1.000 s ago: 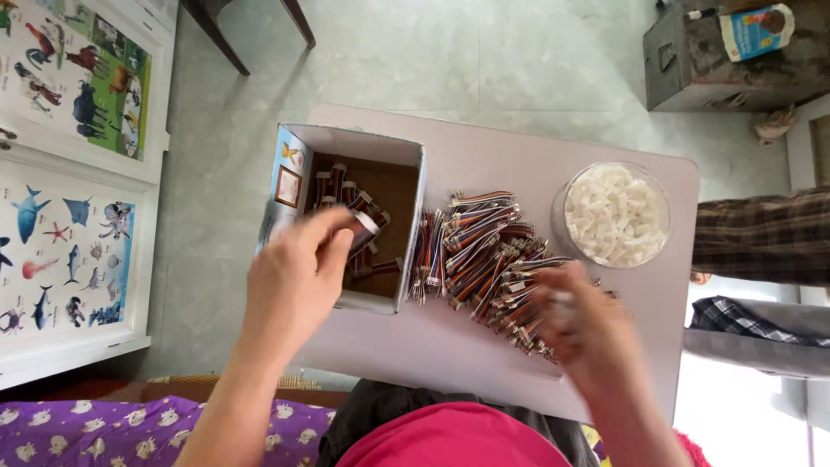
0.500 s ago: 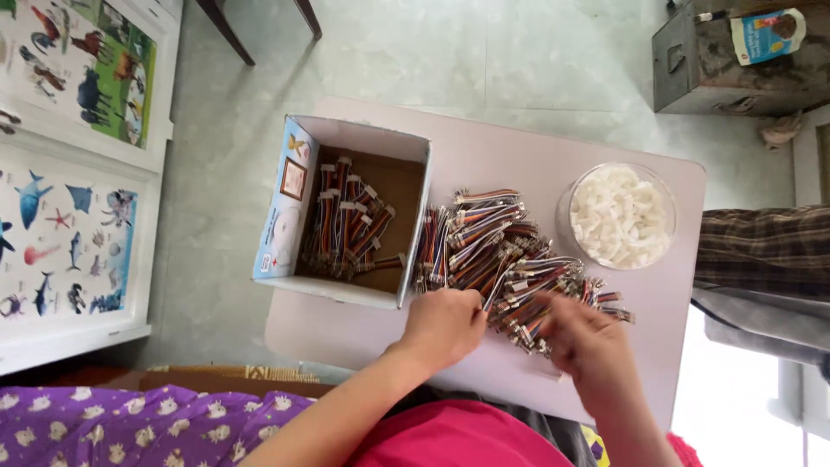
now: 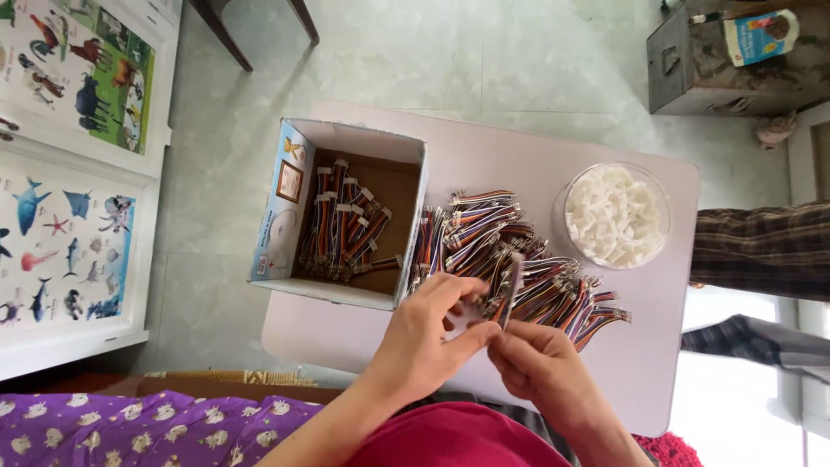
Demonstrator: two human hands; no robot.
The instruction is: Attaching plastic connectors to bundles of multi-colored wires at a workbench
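A pile of multicoloured ribbon cables (image 3: 510,251) with small end connectors lies across the middle of a pale table (image 3: 519,156). My right hand (image 3: 545,367) pinches one ribbon cable (image 3: 512,290) upright near the front of the pile. My left hand (image 3: 432,333) meets it there, fingertips on the cable's lower end and a small white connector (image 3: 464,318). An open cardboard box (image 3: 346,212) on the left holds several cables laid in rows. A clear round bowl (image 3: 616,216) of white plastic connectors stands at the right.
Animal picture posters (image 3: 69,173) lean at the far left over a greenish floor. A dark metal box (image 3: 735,60) sits at the top right. A person's plaid sleeve (image 3: 761,251) reaches in from the right edge. Purple patterned fabric (image 3: 130,428) lies below the table.
My left hand left the box, came right to the cable pile, and now joins my right hand on a single cable lifted from the pile.
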